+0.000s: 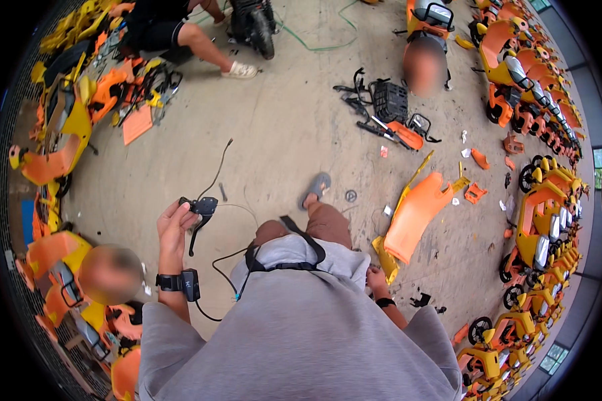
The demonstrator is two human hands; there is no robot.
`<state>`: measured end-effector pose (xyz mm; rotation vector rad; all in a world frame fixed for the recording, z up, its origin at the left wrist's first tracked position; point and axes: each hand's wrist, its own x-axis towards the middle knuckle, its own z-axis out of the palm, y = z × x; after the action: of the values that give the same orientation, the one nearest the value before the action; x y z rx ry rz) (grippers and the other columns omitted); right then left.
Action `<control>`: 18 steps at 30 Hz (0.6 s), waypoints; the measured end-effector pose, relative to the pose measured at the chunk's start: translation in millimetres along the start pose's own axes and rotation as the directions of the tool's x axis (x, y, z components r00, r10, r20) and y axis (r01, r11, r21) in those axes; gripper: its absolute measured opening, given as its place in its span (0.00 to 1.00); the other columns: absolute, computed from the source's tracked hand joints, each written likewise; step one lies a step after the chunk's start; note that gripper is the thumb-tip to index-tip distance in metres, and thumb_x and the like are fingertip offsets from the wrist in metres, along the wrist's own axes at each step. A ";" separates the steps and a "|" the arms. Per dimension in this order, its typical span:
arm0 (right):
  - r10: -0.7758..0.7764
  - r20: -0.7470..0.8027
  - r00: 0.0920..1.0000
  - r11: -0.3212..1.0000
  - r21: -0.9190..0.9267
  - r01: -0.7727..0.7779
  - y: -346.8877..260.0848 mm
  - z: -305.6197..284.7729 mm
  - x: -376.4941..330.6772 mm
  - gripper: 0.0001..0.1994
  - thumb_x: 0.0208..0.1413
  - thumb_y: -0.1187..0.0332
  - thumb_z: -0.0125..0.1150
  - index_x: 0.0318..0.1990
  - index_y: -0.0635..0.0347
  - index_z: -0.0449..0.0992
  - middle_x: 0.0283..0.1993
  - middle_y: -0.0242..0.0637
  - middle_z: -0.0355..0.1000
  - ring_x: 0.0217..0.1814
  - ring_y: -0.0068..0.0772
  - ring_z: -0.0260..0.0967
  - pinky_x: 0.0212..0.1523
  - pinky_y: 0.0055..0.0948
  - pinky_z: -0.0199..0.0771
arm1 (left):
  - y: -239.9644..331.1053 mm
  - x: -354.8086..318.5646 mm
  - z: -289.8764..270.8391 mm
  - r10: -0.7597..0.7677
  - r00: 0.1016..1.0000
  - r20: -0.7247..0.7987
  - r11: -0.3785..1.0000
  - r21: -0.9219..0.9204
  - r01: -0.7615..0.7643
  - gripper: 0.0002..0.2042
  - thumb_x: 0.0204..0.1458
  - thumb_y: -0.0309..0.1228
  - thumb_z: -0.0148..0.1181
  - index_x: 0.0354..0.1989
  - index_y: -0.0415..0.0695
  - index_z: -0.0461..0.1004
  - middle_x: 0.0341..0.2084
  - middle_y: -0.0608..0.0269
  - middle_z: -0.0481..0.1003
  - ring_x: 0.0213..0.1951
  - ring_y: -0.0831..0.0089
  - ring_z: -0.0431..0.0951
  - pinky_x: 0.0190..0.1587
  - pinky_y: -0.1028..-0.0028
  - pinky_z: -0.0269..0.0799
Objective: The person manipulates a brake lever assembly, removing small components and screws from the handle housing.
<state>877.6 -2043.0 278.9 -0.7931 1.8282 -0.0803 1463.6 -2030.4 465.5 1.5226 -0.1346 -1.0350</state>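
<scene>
Overhead, the left hand (174, 224) pinches a black brake lever (199, 212) held up over the concrete floor (281, 134), cable (215, 175) trailing, best kept taut and untangled, while the right hand (376, 281) hangs loosely curled by an orange panel (415, 214).

A large orange panel (416, 215) lies on the floor near what seems a black basket (390, 101).
</scene>
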 end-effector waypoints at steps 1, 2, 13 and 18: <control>-0.011 -0.007 1.000 1.000 -0.008 0.011 -20.8 1.5 12.1 0.12 0.58 0.66 0.53 0.40 0.66 0.77 0.30 0.39 0.76 0.22 0.31 0.74 0.23 0.30 0.75 | 11.4 22.7 22.0 0.016 1.000 0.014 1.000 -0.002 -0.016 0.11 0.55 0.28 0.61 0.44 0.36 0.73 0.35 0.60 0.78 0.37 0.69 0.81 0.44 0.70 0.78; 0.032 -0.029 0.999 0.994 0.108 -0.029 -31.8 3.8 30.7 0.12 0.57 0.66 0.54 0.39 0.66 0.77 0.29 0.38 0.76 0.21 0.31 0.73 0.23 0.30 0.75 | 22.0 44.9 44.7 0.032 0.999 0.026 0.999 -0.005 -0.032 0.11 0.55 0.27 0.61 0.44 0.36 0.73 0.35 0.60 0.78 0.37 0.69 0.81 0.44 0.70 0.78; -0.055 -0.021 0.998 0.991 0.120 0.058 -282.7 -76.1 222.1 0.13 0.59 0.65 0.53 0.42 0.65 0.77 0.30 0.42 0.76 0.23 0.33 0.73 0.23 0.33 0.77 | 140.8 251.9 285.3 0.141 0.972 0.189 0.987 -0.107 -0.123 0.21 0.52 0.23 0.61 0.55 0.29 0.66 0.44 0.51 0.76 0.45 0.63 0.78 0.52 0.64 0.76; -0.095 -0.026 0.995 0.957 0.274 0.098 -438.4 -125.9 303.2 0.14 0.61 0.64 0.50 0.48 0.63 0.74 0.33 0.41 0.76 0.23 0.30 0.72 0.23 0.27 0.72 | 175.9 328.4 361.0 0.215 0.948 0.236 0.976 -0.075 -0.203 0.22 0.52 0.21 0.59 0.57 0.30 0.65 0.46 0.50 0.75 0.47 0.63 0.78 0.53 0.64 0.75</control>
<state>921.9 -2588.7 265.6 -0.6847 1.7413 -0.3953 1502.3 -2547.0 490.4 1.3006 -0.4307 -1.0421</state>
